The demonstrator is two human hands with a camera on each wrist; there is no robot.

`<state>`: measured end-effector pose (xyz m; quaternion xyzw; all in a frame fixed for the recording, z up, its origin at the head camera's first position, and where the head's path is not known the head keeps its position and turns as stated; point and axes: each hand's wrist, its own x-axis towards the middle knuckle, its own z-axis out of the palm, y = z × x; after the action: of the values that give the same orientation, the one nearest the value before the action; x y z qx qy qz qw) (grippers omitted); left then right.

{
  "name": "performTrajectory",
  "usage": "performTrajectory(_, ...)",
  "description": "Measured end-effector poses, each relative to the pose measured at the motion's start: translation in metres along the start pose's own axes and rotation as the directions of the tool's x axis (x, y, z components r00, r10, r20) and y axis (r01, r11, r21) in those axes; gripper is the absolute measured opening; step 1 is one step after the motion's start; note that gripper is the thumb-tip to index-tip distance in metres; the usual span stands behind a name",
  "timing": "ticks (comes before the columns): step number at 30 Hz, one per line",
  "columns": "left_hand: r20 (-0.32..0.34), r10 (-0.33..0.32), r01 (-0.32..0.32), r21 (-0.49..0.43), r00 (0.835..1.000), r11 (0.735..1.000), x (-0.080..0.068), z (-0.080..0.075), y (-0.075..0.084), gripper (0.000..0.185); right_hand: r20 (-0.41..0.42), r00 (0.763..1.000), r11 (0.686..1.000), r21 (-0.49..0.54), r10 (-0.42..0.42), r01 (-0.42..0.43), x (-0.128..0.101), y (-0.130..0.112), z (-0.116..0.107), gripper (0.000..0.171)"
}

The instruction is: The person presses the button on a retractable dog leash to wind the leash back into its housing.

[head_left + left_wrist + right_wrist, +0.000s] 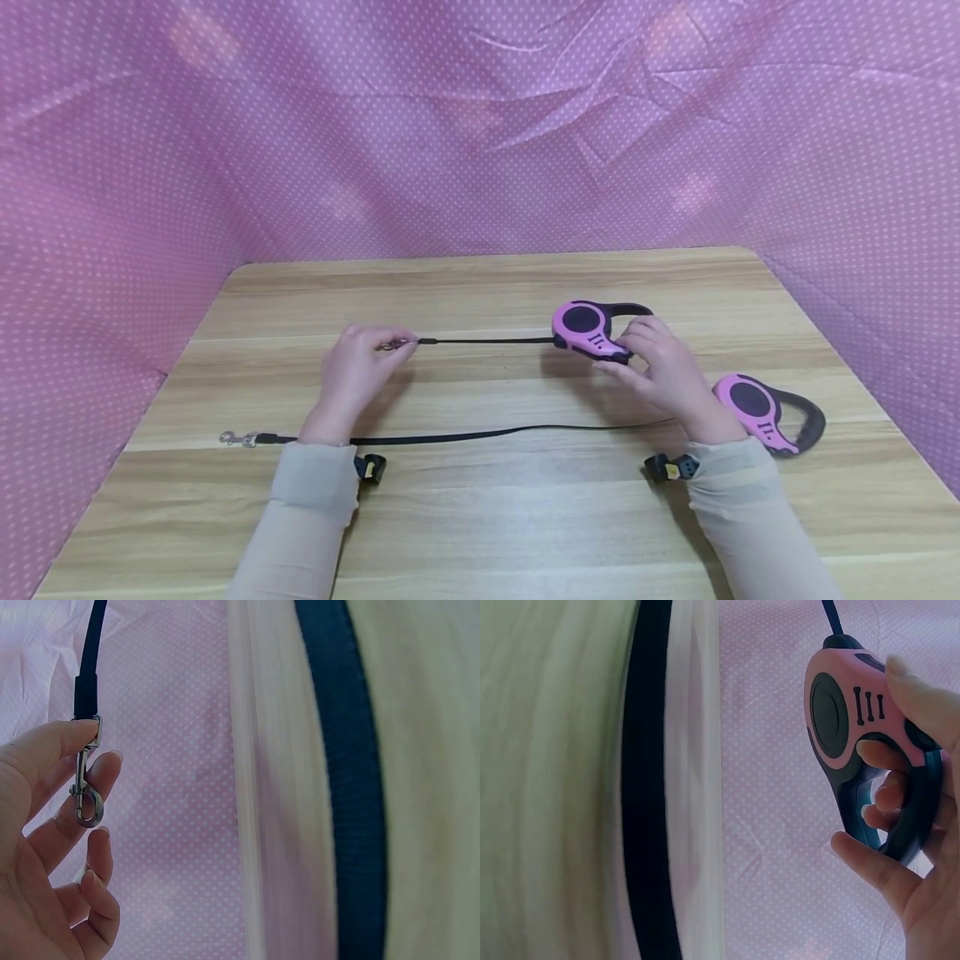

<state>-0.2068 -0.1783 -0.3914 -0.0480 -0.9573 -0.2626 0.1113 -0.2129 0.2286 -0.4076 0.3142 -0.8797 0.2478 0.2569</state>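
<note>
Head view: right hand (660, 367) grips pink leash reel (588, 331) above bench (480, 517); left hand (360, 371) pinches metal clip (390, 344) at end of taut black cord (487, 340). Second reel (765, 412) lies on bench by right wrist, its strap (480, 434) stretched to second clip (236, 437).

Left wrist view: thumb and fingers (60, 742) pinch clip (86, 791); strap (352, 787) beside.

Right wrist view: fingers curled through reel (855, 727) handle.
</note>
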Motion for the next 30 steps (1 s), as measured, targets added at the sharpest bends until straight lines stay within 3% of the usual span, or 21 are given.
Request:
performTrajectory(14, 0.006, 0.004, -0.004, 0.024, 1.000, 1.000, -0.001, 0.002, 0.006, 0.026, -0.032, 0.998, 0.998, 0.027, -0.062, 0.063, 0.001, -0.003, 0.003, 0.024)
performTrajectory(30, 0.009, 0.047, -0.047, 0.012, 0.999, 0.999, -0.001, 0.006, 0.011, 0.026, -0.028, 0.999, 0.998, 0.032, -0.046, 0.047, 0.001, -0.005, 0.007, 0.025)
